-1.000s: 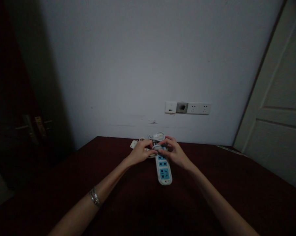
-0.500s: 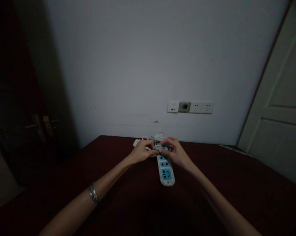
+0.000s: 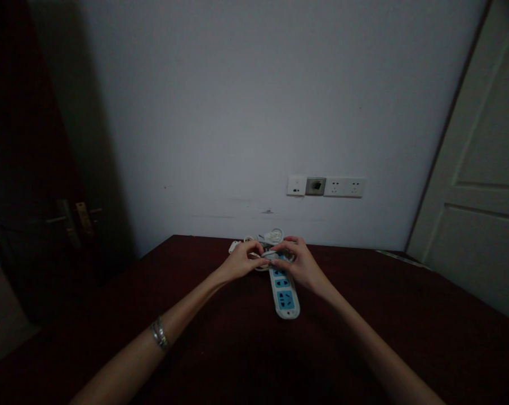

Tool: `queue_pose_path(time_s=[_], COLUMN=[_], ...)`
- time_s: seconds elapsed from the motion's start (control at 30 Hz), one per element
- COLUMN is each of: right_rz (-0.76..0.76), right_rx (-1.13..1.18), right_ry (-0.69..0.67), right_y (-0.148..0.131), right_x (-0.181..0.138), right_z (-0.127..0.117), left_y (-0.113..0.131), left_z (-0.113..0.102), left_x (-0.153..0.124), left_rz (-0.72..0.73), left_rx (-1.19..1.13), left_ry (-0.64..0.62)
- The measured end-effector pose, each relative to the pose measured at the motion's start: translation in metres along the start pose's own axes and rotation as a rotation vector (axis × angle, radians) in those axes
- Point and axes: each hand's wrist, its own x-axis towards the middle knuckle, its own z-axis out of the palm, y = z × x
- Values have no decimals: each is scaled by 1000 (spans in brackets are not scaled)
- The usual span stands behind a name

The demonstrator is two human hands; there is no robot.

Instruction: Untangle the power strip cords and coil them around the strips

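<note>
A white power strip (image 3: 286, 301) with blue socket faces lies lengthwise on the dark red table, its far end under my hands. Over that far end runs a bundled pale cable (image 3: 270, 255). My left hand (image 3: 242, 260) pinches the bundle from the left, thumb and fingers curved. From the right, my right hand (image 3: 300, 262) grips the same cable between thumb and fingers. Just behind the hands sits a white plug or adapter (image 3: 275, 236) with loops of cord, its exact kind unclear. Fingers partly hide the bundle.
A small white piece (image 3: 233, 246) lies left of the bundle near the table's back edge. The dark red table (image 3: 364, 304) meets a pale wall carrying a row of sockets (image 3: 344, 187). A dark door with a handle (image 3: 58, 219) stands left, a pale door (image 3: 482, 225) right.
Both hands keep their hold on the cable, with only slight shifts of the fingers. The cord loop behind them shows a bit more. The camera view has tilted slightly.
</note>
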Motion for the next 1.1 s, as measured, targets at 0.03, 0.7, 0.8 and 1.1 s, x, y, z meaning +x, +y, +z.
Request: queue_pose_path(time_s=[0.03,0.7,0.8,1.1], right_rz=[-6,-68,-59,-54], right_rx=[-14,-78,-79,-90], right_ry=[-4,-114,-92,-115], right_y=[-1,2,2,7], right_x=[-1,-4,-4,-2], right_z=[0,0,1,-1], left_y=[1,8,9,14], left_z=[-1,-2,1,4], left_x=[-1,4,5,9], left_rz=[4,39,31,-6], left_rx=[15,403,415,447], left_ry=[-15,-25,-33,-71])
